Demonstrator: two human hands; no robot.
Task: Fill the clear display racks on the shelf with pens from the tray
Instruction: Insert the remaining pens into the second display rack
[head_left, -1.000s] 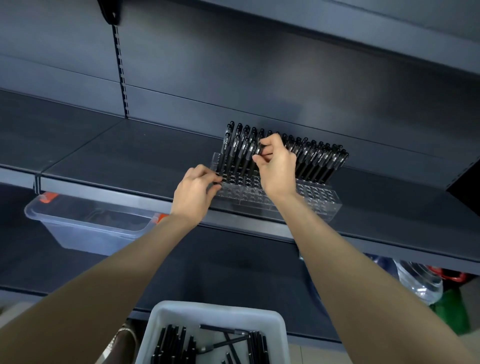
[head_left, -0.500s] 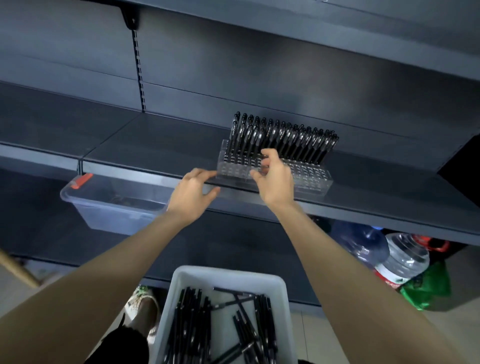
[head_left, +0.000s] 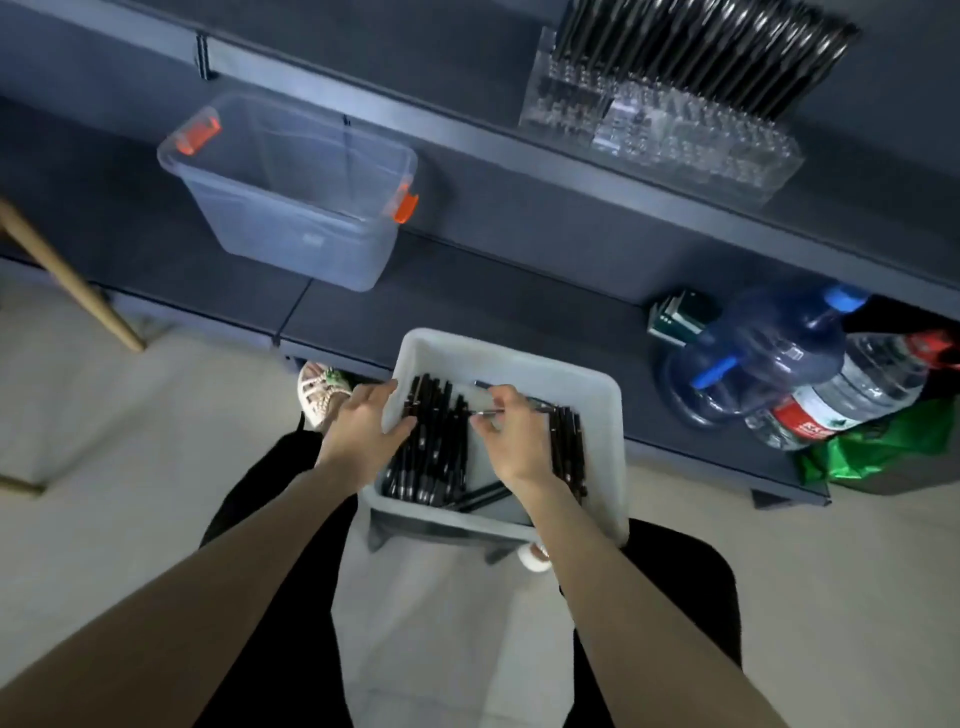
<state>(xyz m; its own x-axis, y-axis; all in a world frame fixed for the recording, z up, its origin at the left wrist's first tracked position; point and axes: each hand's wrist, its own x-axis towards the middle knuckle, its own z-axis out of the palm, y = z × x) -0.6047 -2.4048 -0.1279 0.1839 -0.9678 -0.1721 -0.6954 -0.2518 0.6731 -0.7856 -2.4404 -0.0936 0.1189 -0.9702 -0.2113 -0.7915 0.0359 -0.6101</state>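
Observation:
A white tray (head_left: 597, 415) sits low in front of me, holding several black pens (head_left: 436, 441). My left hand (head_left: 363, 423) grips the tray's left rim, thumb and fingers curled over the edge. Over the tray's middle, my right hand (head_left: 511, 436) pinches one pen (head_left: 540, 408) that lies crosswise on the pile. The clear display rack (head_left: 691, 150) stands on the shelf at the top right. Its back row is filled with black pens (head_left: 701, 47), and the front rows look unfilled.
A clear storage box with orange clasps (head_left: 291, 208) sits on the lower shelf at left. Large water bottles (head_left: 769, 358), a green bag (head_left: 883, 447) and small books (head_left: 675, 317) crowd the lower right. A wooden leg (head_left: 67, 275) slants at far left.
Both hands left the rack on the shelf and dropped to the tray. My view tilted down; the right hand now pinches a pen and the left holds the tray's rim.

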